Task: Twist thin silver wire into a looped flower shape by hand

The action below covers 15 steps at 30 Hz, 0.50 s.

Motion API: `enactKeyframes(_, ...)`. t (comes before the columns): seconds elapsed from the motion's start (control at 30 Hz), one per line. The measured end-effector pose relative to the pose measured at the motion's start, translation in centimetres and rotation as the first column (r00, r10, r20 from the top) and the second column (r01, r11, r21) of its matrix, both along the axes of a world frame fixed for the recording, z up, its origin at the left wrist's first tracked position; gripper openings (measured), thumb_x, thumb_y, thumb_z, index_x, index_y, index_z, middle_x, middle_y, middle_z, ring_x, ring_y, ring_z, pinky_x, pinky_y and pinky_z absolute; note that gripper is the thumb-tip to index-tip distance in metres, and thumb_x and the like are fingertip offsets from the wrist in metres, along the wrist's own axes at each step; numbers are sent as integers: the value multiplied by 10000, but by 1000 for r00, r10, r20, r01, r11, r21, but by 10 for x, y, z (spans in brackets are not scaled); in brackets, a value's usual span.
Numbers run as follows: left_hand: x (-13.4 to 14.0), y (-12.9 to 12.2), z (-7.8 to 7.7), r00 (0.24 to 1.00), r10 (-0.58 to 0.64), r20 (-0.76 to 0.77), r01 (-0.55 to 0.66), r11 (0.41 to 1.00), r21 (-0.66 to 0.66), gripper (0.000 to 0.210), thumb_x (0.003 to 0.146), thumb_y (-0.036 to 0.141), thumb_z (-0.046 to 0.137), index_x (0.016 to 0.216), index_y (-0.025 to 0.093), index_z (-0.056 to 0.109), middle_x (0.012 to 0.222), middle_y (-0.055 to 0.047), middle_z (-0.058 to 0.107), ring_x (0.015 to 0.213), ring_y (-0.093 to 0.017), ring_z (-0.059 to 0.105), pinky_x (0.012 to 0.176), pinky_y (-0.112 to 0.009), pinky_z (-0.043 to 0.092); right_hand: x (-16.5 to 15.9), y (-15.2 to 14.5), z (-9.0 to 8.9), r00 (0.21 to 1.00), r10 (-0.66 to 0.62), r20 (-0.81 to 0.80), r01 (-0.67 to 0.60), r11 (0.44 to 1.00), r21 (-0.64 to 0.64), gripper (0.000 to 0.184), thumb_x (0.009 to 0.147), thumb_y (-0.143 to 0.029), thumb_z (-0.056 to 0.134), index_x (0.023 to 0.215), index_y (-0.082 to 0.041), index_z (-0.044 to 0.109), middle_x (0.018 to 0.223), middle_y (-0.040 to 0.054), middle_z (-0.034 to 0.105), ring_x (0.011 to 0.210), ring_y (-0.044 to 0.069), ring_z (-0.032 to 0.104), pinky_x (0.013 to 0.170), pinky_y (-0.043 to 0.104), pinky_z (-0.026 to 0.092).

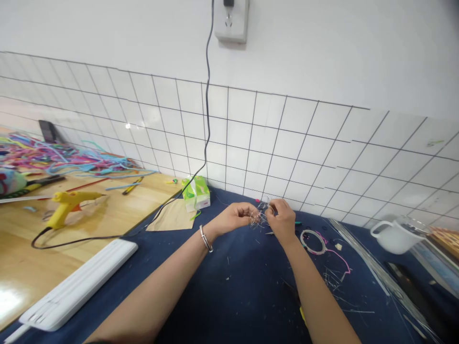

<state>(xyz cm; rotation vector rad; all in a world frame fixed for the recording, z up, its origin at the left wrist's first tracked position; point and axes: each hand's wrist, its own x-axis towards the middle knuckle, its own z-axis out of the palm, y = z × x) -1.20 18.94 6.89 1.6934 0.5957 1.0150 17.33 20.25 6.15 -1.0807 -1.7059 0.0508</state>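
Thin silvery wire, bent into a loose tangle (258, 218), is held up between my two hands over the dark blue cloth (229, 286). My left hand (238, 215), with a silver bangle (205, 239) at the wrist, pinches the tangle's left side. On its right side, my right hand (282, 219) closes thumb and fingers on the same wire. Just right of my right hand lies a whitish ring (313, 242) with a pink strand (340, 258). Loose wire pieces (333, 281) lie beside my right forearm, which partly hides a yellow-handled tool (303, 315).
A green tissue pack (196, 193) stands left of my hands. A yellow glue gun (68, 208) rests on the wooden board, its cord trailing near a white power strip (82, 282). Colourful pipe cleaners (68, 155) are heaped behind. At right are a white mug (398, 234) and long wires (373, 253).
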Motion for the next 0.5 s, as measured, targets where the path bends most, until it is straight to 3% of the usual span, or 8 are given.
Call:
enactKeyframes(0.13, 0, 1, 2, 994, 94, 61, -93, 996, -16, 227, 775, 241, 577, 971, 127, 564, 809, -47, 604, 699, -133, 580, 641, -250, 432, 0, 4, -4, 989, 101, -104, -113, 986, -120, 132, 689, -133, 462, 740, -189, 570, 696, 9, 562, 637, 144, 517, 630, 258, 429)
enactKeyframes(0.3, 4, 2, 0, 951, 306, -50, -296, 943, 149, 137, 755, 234, 586, 826, 119, 612, 806, -44, 608, 741, -133, 549, 658, -232, 419, -9, 4, -9, 941, 251, -226, -309, 910, -278, 120, 706, -189, 504, 789, -183, 592, 644, -8, 586, 552, 121, 535, 511, 211, 425)
enactKeyframes(0.5, 8, 0, 0, 853, 495, -165, -433, 848, 305, 82, 723, 171, 564, 795, 148, 594, 738, -6, 584, 645, -108, 511, 567, -203, 381, -14, 4, -14, 895, 285, -343, -403, 846, -349, 144, 711, -237, 540, 827, -177, 601, 668, 7, 618, 572, 132, 568, 518, 219, 436)
